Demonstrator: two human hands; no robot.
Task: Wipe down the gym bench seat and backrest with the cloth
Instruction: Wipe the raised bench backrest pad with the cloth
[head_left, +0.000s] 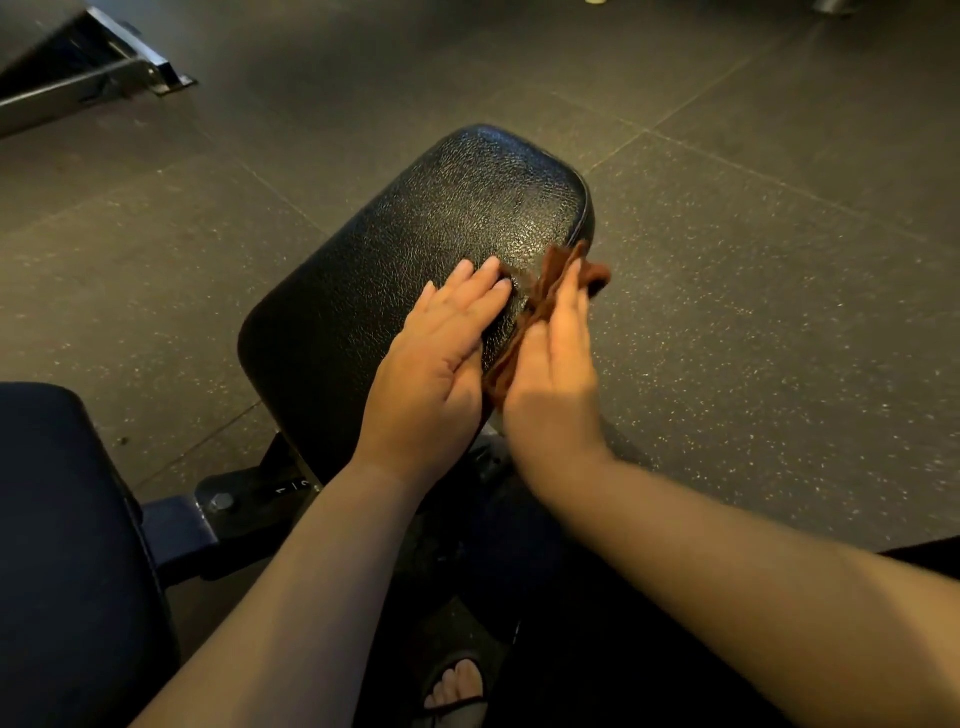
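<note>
The black seat pad (415, 249) fills the middle of the view, slanting from 7 o'clock up toward 1 o'clock, its pebbled cover shining under the light. The left hand (431, 364) lies flat on the pad's near right part, fingers straight and close together, holding nothing. At 3 o'clock of it, the right hand (556, 374) stands on edge against the pad's right side with the brown cloth (551, 267) pressed between palm and pad. Its fingers are stretched nearly straight along the cloth. The thumb is hidden behind the hand, so any pinch there cannot be seen. A bunched end of the cloth sticks out past the fingertips at the pad's edge, and a narrow strip shows between the two hands. The rest is covered.

At 8 o'clock the dark backrest (62, 545) is cut off by the left and bottom edges. A metal bracket (234, 504) joins it to the seat; small marks on it are too dim to read. At 6 o'clock a foot in a sandal (457, 680) is partly hidden by the forearms. Another machine's frame (104, 67) sits cropped at 10 o'clock on the speckled floor (753, 260).
</note>
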